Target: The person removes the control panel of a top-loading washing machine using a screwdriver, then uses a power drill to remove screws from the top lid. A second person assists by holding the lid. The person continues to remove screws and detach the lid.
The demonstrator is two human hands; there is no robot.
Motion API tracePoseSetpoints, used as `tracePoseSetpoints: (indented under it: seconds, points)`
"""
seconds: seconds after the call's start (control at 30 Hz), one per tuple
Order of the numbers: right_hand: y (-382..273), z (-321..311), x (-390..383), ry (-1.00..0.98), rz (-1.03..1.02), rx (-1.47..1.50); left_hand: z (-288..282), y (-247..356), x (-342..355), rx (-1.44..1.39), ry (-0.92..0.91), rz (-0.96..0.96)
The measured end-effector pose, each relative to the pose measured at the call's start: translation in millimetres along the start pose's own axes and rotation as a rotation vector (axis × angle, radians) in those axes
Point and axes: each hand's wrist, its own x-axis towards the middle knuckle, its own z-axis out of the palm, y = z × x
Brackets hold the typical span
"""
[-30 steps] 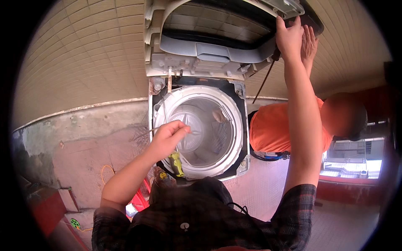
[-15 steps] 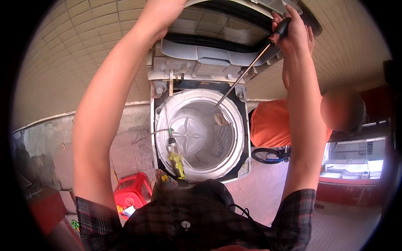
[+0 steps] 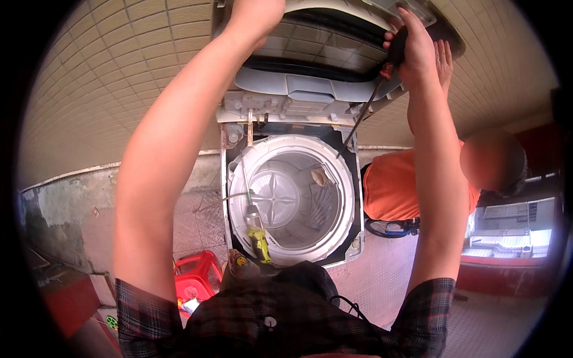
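A washing machine's raised top cover (image 3: 268,79) leans up behind the open tub (image 3: 237,191). My left hand (image 3: 258,18) is closed at the cover's upper left edge, its fingertips partly hidden. In my right hand (image 3: 419,53), near the cover's right side, is a long screwdriver (image 3: 387,71) with a black handle and reddish collar. Its shaft slants down toward the machine's back right corner. Another person's hand (image 3: 444,64) is beside my right wrist, near the cover's right end. A yellow-green power tool (image 3: 259,243) with a long bit lies across the tub's front left rim.
A person in an orange shirt (image 3: 391,188) is to the right of the machine, partly behind my forearm. A red plastic stool (image 3: 206,262) with small items stands at lower left. A tiled wall (image 3: 137,77) rises behind; a bicycle wheel (image 3: 385,228) shows at right.
The screwdriver has swung steeper, its shaft end passing from over the tub to the back right corner. The machine sits slightly lower and further right in view. Both hands keep their grip.
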Motion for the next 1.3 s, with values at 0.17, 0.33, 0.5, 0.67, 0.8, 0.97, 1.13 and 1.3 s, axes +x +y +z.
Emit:
tracePoseSetpoints:
  seconds: [0.17,0.33,0.5,0.67,0.8,0.97,1.13,1.3]
  points:
    - [-14,0,0,-0.062,-0.035,-0.211,6,4,2,-0.201,0.009,-0.193]
    - [-7,1,2,0.001,-0.051,-0.376,-19,-1,-55,-0.864,-0.270,-0.589]
    - [-24,-12,-64,-0.107,0.096,-0.174,-53,-27,-200,-1.342,-0.011,-1.037]
    - [19,-56,-198,-0.170,0.418,0.497,-88,-78,-402,-1.108,0.296,-1.466]
    - [105,-87,-304,-0.034,0.824,0.878,-120,-64,-507,-0.977,0.242,-1.602]
    - [147,-126,-407,0.265,1.027,0.987,-119,-33,-539,-0.862,-0.144,-1.606]
    - [150,-175,-454,0.298,0.963,0.829,-99,-42,-564,-0.899,-0.240,-1.594]
    - [141,-218,-478,0.237,1.060,0.893,-63,-16,-562,-0.735,-0.465,-1.603]
